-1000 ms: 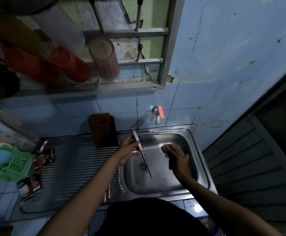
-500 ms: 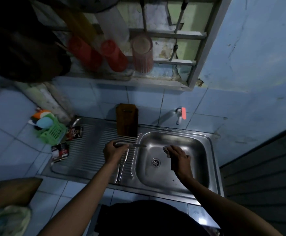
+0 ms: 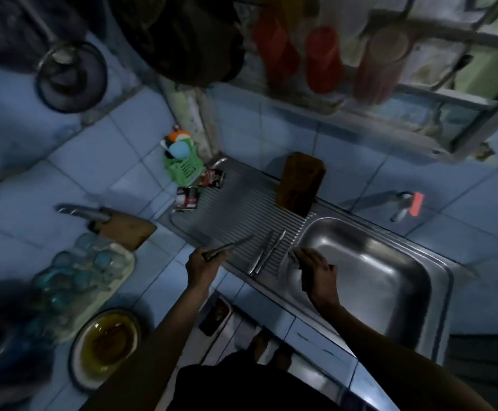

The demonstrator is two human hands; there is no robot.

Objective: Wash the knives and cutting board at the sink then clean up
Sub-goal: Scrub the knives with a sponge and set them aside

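Note:
My left hand point(image 3: 204, 262) grips a steel knife point(image 3: 230, 247) by its handle at the front edge of the ribbed drainboard point(image 3: 241, 209), the blade pointing up and right over the ribs. Two more knives point(image 3: 267, 253) lie side by side on the drainboard just to its right. My right hand point(image 3: 314, 269) hovers over the left rim of the sink basin point(image 3: 369, 280) and holds a small scrubber point(image 3: 292, 257), mostly hidden by the fingers. A brown cutting board point(image 3: 298, 185) stands upright against the wall. A second wooden board point(image 3: 126, 231) with a knife point(image 3: 81, 212) lies on the tiled counter.
A tap point(image 3: 402, 209) with a red handle juts from the wall above the basin. A green basket point(image 3: 184, 167) and two sachets point(image 3: 187, 197) sit at the drainboard's far left. A tray of glasses point(image 3: 78, 274) and an oily dish point(image 3: 105, 345) occupy the left counter.
My left hand carried the knife from over the basin leftward across the drainboard. My right hand shifted to the basin's left rim. The view swung left, showing the counter.

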